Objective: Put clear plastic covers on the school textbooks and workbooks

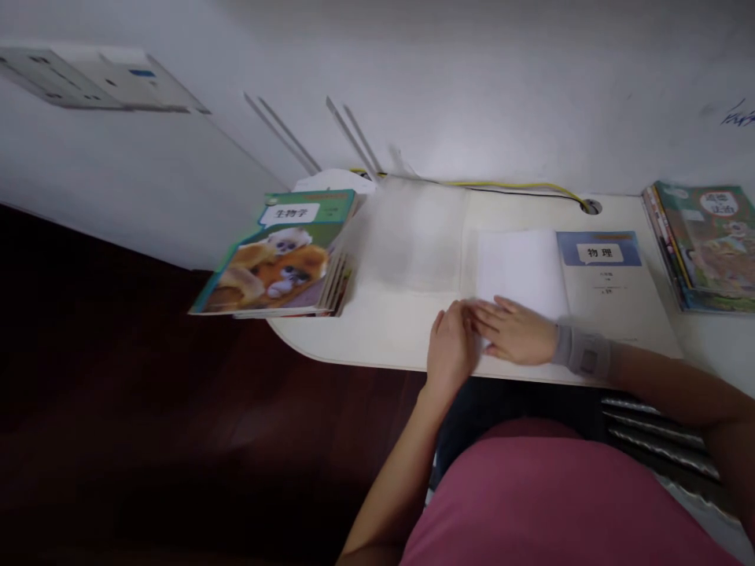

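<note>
A physics textbook (607,303) lies on the white desk with its blue-banded cover up and a white inner flap or page (519,267) spread out to the left. A see-through plastic sheet (416,244) extends farther left from the flap. My left hand (453,346) is at the lower left corner of the flap, its fingers curled together; whatever they pinch is hidden. Touching or nearly touching it, my right hand (519,330) lies over the flap's lower edge with fingers stretched toward the left. A grey band with a watch-like face circles the right wrist.
Left on the desk (354,342) is a stack of books topped by a biology textbook (277,259), overhanging the edge. Behind it stands a white router (330,181) with antennas. A yellow cable (501,185) runs along the wall. More books (713,244) are stacked at right.
</note>
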### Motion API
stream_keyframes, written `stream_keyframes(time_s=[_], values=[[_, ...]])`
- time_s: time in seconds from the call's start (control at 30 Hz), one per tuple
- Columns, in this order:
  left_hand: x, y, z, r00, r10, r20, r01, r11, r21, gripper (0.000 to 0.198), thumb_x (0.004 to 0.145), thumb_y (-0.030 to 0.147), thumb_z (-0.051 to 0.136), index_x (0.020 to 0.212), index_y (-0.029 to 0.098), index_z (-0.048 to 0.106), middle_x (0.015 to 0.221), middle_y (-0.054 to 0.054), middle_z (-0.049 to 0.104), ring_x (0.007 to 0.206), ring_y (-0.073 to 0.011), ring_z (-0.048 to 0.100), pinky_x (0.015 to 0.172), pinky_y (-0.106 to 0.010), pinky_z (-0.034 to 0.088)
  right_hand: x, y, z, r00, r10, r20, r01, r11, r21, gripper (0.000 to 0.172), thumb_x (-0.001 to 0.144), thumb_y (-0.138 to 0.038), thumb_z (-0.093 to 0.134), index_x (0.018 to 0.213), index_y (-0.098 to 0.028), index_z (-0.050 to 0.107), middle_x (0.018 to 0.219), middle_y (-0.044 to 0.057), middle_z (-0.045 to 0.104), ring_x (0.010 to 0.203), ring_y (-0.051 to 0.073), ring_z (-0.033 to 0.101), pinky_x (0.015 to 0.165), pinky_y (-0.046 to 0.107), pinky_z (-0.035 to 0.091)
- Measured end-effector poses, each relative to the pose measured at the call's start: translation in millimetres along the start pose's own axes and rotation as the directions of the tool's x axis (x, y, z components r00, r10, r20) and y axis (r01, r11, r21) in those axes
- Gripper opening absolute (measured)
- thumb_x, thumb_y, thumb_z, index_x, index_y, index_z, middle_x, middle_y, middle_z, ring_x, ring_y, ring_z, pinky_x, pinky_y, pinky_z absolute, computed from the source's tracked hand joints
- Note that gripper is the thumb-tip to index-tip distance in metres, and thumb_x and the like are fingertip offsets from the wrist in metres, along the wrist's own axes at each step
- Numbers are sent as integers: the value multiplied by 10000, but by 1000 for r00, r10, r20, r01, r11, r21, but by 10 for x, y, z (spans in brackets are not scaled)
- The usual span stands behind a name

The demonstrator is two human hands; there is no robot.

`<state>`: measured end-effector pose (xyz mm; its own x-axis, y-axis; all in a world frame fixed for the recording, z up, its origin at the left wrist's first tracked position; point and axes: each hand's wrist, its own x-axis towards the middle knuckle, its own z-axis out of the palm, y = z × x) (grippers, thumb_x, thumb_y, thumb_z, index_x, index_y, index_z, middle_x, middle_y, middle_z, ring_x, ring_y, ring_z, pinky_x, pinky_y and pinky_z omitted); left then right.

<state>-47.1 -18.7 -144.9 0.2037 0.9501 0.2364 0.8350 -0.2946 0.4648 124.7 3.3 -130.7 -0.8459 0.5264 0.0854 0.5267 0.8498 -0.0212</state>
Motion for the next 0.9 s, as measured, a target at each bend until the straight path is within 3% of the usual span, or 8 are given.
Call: stream_keyframes(time_s=[0.17, 0.27, 0.37, 0.53, 0.67, 0.8, 0.87, 0.9], values=[[69, 23, -57, 989, -138, -60, 145, 981, 130, 416, 859, 216, 463, 1249, 78, 498, 1312, -231, 528, 1226, -337, 486, 967, -520, 423, -281, -436, -3, 998, 23, -54, -23, 1000, 3, 696, 879, -545, 488, 1348, -32, 452, 1405, 195, 470, 1328, 284, 399, 1095, 430, 302], [82, 90, -95, 979, -198, -53, 205, 956, 211, 407, 850, 309, 526, 1201, 104, 540, 1331, -218, 516, 1240, -367, 454, 967, -542, 403, -324, -546, 58, 993, 81, -88, -82, 997, -7, 729, 843, -530, 559, 1356, -26, 438, 1415, 188, 461, 1326, 283, 398, 1095, 427, 317], [129, 137, -118, 969, -246, -9, 244, 954, 174, 348, 828, 322, 567, 1117, 127, 577, 1259, -183, 570, 1179, -348, 503, 944, -506, 426, -312, -585, 96, 988, 114, -108, -115, 993, -4, 697, 830, -496, 595, 1336, -36, 464, 1403, 196, 473, 1331, 285, 392, 1103, 428, 308], [224, 157, -134, 928, -360, 98, 367, 929, -56, 371, 777, 233, 591, 1134, 153, 533, 1043, -113, 648, 945, -250, 627, 851, -403, 491, -360, -564, -50, 979, 144, -148, -144, 990, 6, 578, 860, -407, 581, 1324, -75, 485, 1399, 183, 482, 1313, 278, 414, 1106, 456, 300], [203, 190, -118, 916, -376, 142, 402, 847, -349, 615, 758, 198, 591, 1330, 190, 365, 968, -52, 639, 764, -160, 632, 757, -328, 518, -642, -417, -254, 900, 383, -210, -389, 921, 12, 584, 875, -429, 551, 1377, -154, 438, 1479, 173, 374, 1376, 365, 286, 1085, 616, 226], [178, 200, -62, 905, -382, 188, 399, 609, -685, 770, 741, 208, 628, 1410, 245, 247, 1244, -118, 541, 844, -137, 655, 768, -306, 535, -982, -260, -278, 767, 588, -256, -598, 800, 44, 683, 850, -507, 556, 1409, -149, 396, 1503, 216, 301, 1400, 401, 206, 1055, 633, 260], [170, 199, -27, 908, -370, 194, 387, 570, -725, 767, 739, 236, 645, 1408, 246, 270, 1349, -147, 472, 941, -167, 652, 797, -327, 542, -1057, -237, -239, 764, 590, -259, -598, 800, 58, 662, 854, -458, 573, 1415, -159, 386, 1517, 210, 274, 1414, 382, 175, 1055, 584, 309], [159, 202, -11, 916, -355, 184, 376, 605, -702, 725, 740, 254, 650, 1387, 229, 323, 1351, -152, 477, 987, -189, 641, 815, -344, 542, -1059, -243, -221, 778, 573, -257, -579, 813, 59, 628, 863, -402, 578, 1414, -170, 386, 1524, 201, 264, 1420, 368, 163, 1057, 556, 327]])
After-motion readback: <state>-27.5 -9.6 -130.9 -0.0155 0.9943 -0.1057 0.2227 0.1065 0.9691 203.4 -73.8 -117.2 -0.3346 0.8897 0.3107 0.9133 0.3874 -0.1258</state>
